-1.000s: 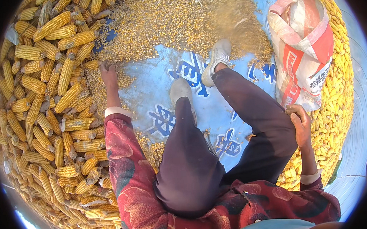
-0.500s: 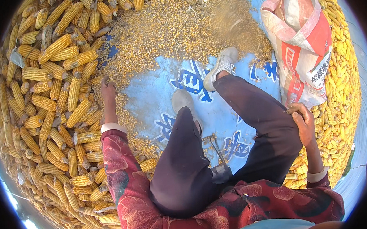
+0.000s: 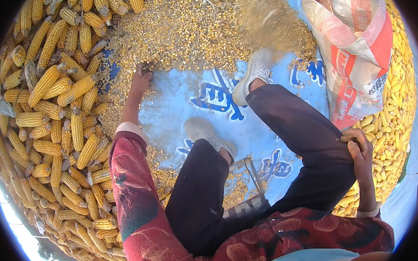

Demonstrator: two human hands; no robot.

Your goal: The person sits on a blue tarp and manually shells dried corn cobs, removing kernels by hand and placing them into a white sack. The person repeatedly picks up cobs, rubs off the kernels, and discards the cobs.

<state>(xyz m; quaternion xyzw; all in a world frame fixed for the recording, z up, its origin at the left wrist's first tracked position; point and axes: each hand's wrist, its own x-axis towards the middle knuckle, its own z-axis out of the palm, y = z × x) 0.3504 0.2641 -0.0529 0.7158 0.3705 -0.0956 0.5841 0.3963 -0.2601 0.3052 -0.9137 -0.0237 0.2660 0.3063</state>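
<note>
My left hand (image 3: 142, 78) is down at the edge of the loose corn kernels (image 3: 179, 34), where they meet the blue sheet (image 3: 169, 104). Its fingertips are dark and partly lost among the kernels, so whether it grips anything is unclear. My right hand (image 3: 359, 144) rests on the side of my right knee (image 3: 326, 137), thumb apart from the bent fingers, with nothing visible in it. To the left of my left arm lies a heap of yellow corn cobs (image 3: 77, 131).
An open red-and-white woven sack (image 3: 353, 59) stands at the right, before another bank of cobs (image 3: 400, 95). My grey shoes (image 3: 202, 131) are on the sheet. A dark-framed object (image 3: 247, 205) sits between my legs, with scattered kernels beside it.
My left hand has moved farther away and to the right, from the cob heap's edge to the kernels. My left foot has shifted slightly left. My right hand stays on the knee.
</note>
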